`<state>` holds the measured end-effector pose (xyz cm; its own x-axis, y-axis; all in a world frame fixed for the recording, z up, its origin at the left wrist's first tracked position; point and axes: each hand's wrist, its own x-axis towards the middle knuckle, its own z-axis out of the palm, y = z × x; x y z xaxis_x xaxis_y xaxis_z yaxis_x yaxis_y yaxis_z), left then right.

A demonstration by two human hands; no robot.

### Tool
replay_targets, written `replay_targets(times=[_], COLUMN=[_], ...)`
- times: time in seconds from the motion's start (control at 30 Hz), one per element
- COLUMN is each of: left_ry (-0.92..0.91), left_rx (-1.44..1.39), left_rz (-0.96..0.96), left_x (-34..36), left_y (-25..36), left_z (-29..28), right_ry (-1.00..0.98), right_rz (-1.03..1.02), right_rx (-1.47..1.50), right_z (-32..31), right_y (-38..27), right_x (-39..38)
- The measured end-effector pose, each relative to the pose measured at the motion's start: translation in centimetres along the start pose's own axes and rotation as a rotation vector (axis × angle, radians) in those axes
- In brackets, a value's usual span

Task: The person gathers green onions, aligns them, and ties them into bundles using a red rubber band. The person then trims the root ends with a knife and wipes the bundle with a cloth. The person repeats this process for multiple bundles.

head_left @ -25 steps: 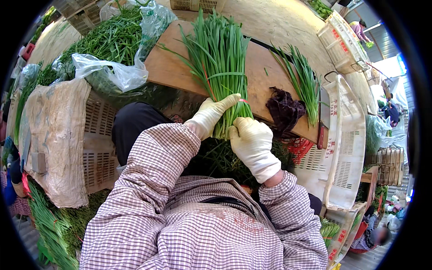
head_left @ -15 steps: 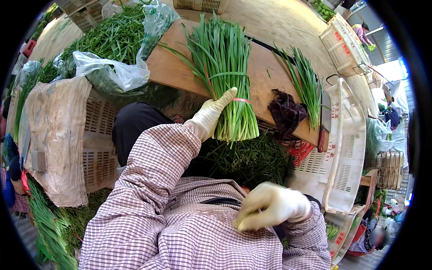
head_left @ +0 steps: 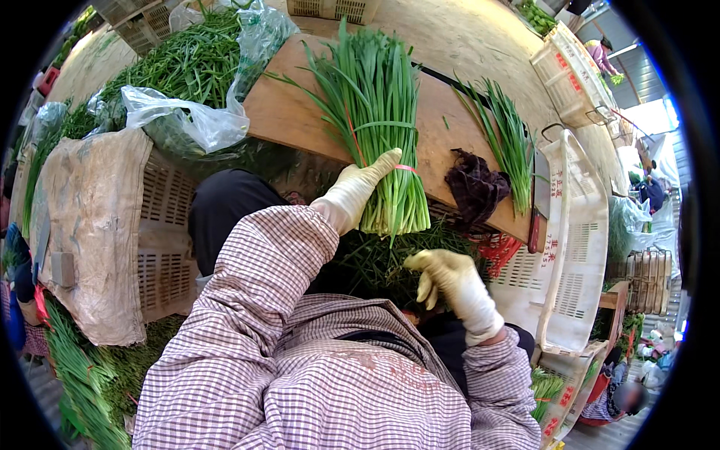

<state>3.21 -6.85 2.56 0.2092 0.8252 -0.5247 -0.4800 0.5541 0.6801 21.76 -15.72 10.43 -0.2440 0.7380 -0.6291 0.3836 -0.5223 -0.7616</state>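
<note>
A thick bundle of garlic chives (head_left: 382, 97) lies across a wooden board (head_left: 281, 97), its pale cut ends hanging over the near edge. A pink band (head_left: 406, 168) circles it near those ends. My left hand (head_left: 358, 184), in a cream glove, grips the bundle beside that band, thumb on top; its other fingers are hidden. My right hand (head_left: 450, 285), gloved too, hovers below and right of the cut ends. Its fingers are loosely bent and apart, with nothing visible in them. A smaller bunch of chives (head_left: 511, 154) rests on the board's right end.
Beside the smaller bunch lie a dark crumpled cloth (head_left: 478, 186) and a knife (head_left: 537, 225). White crates (head_left: 581, 247) stand at right. Loose greens (head_left: 191, 64) with plastic sheeting fill the upper left. Left, sacking (head_left: 94, 232) covers a crate. Trimmings (head_left: 375, 266) lie below the board.
My right hand has moved up and away from my chest toward the cut ends, and its fingers have loosened. My left hand keeps its grip on the bundle, nearly still.
</note>
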Motion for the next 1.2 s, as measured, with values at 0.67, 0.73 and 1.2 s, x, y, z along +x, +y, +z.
replay_targets(times=[0.67,0.73,1.2], left_ry=[0.031,0.03,-0.042], left_rx=[0.05,0.059,-0.014], left_rz=[0.008,0.034,-0.075], left_x=[0.5,1.6,-0.8], left_y=[-0.6,-1.5,0.7], left_z=[0.6,0.4,1.0], right_ry=[-0.484,0.21,-0.08], right_rz=[-0.15,-0.065,-0.5], right_rx=[-0.364,-1.234,-0.394], right_z=[-4.2,-2.6,1.5], right_y=[-2.8,-0.9,-2.3], right_x=[-10.3,-7.3,0.2])
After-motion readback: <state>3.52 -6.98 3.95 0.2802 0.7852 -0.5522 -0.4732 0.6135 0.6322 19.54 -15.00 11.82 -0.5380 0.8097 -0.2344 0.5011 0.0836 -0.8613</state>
